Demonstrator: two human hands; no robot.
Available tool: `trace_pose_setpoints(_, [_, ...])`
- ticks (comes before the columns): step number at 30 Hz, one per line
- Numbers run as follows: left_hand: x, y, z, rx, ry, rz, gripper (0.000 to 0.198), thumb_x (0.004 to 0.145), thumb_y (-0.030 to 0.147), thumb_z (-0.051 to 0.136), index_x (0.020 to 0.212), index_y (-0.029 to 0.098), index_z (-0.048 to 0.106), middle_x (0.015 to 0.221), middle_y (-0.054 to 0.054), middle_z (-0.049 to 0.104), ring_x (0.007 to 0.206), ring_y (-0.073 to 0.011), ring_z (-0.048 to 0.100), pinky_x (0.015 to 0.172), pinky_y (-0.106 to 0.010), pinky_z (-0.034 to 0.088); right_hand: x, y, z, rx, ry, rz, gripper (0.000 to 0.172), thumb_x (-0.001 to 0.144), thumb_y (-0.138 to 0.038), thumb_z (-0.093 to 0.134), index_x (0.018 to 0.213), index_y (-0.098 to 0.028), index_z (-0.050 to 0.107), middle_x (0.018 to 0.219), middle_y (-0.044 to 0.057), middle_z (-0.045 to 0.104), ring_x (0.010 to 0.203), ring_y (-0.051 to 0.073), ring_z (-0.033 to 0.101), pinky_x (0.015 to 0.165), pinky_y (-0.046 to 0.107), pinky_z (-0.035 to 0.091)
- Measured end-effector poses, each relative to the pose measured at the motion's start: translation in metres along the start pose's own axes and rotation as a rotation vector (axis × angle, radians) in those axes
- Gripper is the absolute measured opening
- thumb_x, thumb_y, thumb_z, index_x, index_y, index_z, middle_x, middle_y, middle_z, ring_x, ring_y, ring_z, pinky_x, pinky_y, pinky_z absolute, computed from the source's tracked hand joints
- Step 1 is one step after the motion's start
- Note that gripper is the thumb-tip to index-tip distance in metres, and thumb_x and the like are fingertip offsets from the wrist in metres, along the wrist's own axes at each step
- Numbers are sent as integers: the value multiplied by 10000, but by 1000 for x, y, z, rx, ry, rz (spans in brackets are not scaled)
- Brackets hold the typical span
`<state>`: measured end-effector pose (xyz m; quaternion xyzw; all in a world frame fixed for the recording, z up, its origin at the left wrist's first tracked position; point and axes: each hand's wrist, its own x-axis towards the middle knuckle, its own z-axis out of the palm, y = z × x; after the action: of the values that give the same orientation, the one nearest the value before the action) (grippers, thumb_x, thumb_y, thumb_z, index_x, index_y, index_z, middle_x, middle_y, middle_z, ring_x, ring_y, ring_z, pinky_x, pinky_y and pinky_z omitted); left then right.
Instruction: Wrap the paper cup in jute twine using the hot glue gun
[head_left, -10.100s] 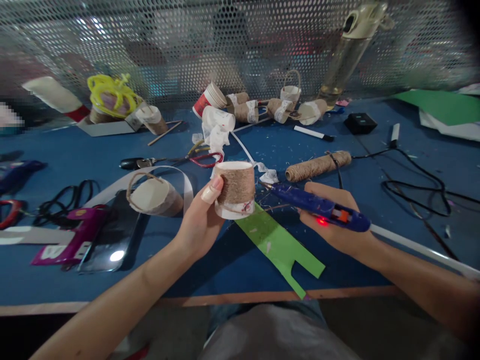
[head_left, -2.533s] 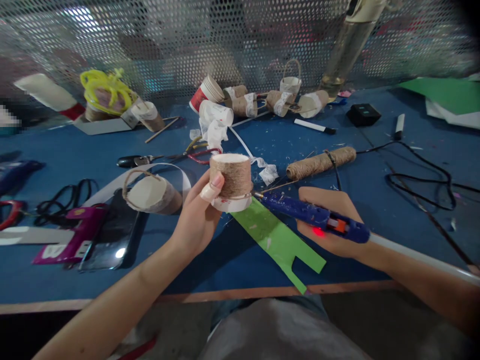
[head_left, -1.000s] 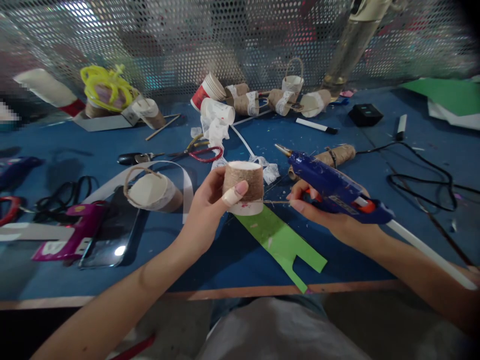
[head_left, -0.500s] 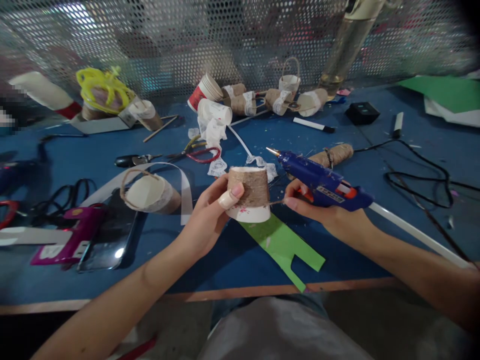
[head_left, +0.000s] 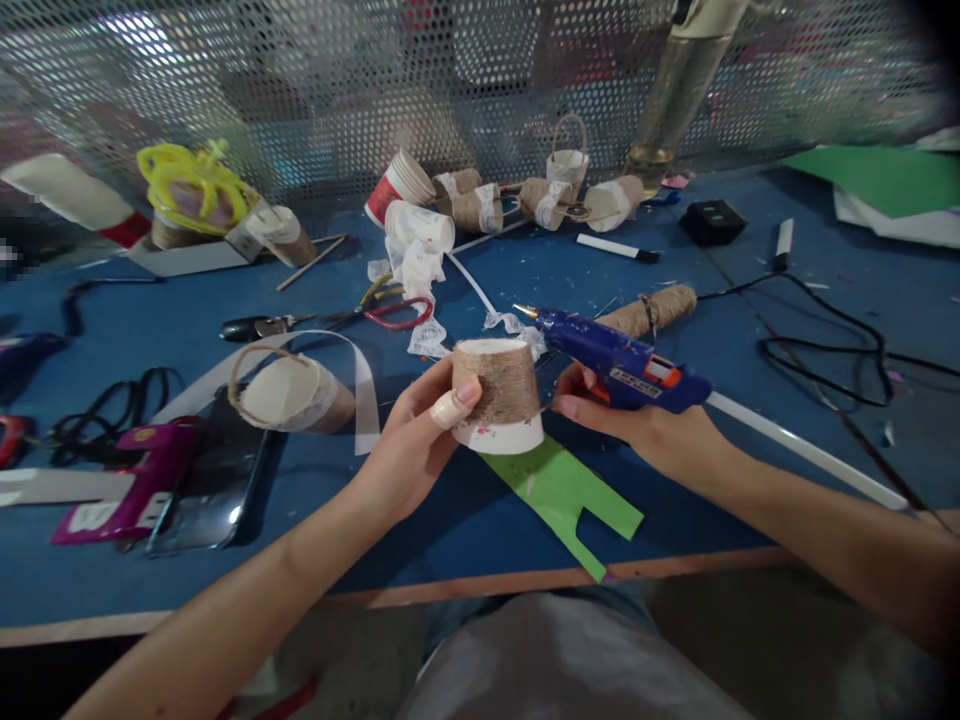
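My left hand [head_left: 411, 440] is closed around a paper cup [head_left: 496, 392], its thumb wrapped with a pale strip. Brown twine covers most of the cup, leaving a white band with small pink flowers at the lower end. In my right hand [head_left: 652, 428] is a blue glue gun [head_left: 619, 362], its nozzle pointing left above the cup. Thumb and forefinger of that same hand pinch the free twine [head_left: 549, 406] close beside the cup's right side. Under the cup lies a green cut-out piece [head_left: 562, 500].
A twine-handled cup [head_left: 296, 395], a phone [head_left: 214, 500] and a purple glue gun [head_left: 139, 480] lie left. Scissors [head_left: 397, 312], white lace [head_left: 420, 270] and several wrapped cups [head_left: 544, 203] are farther back. A twine roll [head_left: 660, 310] and black cable [head_left: 825, 285] lie right.
My right hand, with the glue gun, has come left towards the cup, and the twine between them spans less. The view has shifted slightly, so the table's things appear farther left.
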<state>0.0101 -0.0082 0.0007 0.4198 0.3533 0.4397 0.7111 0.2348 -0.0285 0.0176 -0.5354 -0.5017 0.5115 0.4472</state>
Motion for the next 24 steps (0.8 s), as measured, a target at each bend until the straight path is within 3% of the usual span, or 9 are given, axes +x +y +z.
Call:
trace_pose_setpoints(6, [-1,-3,0,22,-9,-19,388,868,451,767,1199,249,758,1189,-87,767,1078,-289,722,840,-350,581,0,2,0,12,0,-3,273,700,-247,882,725,-260,611,821,-25,749,821,187,724,788,315,628])
trace_pose_setpoints(11, [-1,-3,1,-9,-22,-16,321,854,407,799,1137,257,774,1167,-67,772,1087,-252,707,896,-329,549,2,9,0,14,-1,-58,300,681,-248,897,732,-261,602,804,-22,755,766,188,722,726,329,636])
trace_pose_setpoints(19, [-1,3,7,5,-9,-64,363,908,420,735,1220,236,752,1232,-68,755,1151,-256,684,974,-330,514,-2,12,4,-73,99,-154,169,786,-290,833,810,-247,671,806,-11,730,780,189,717,786,356,625])
trace_pose_setpoints(24, [-1,3,8,21,-27,-92,446,851,422,799,1251,237,735,1329,-82,727,1246,-299,652,955,-331,524,-5,12,7,-97,128,-172,148,799,-267,831,862,-277,697,823,-12,752,788,205,747,765,377,652])
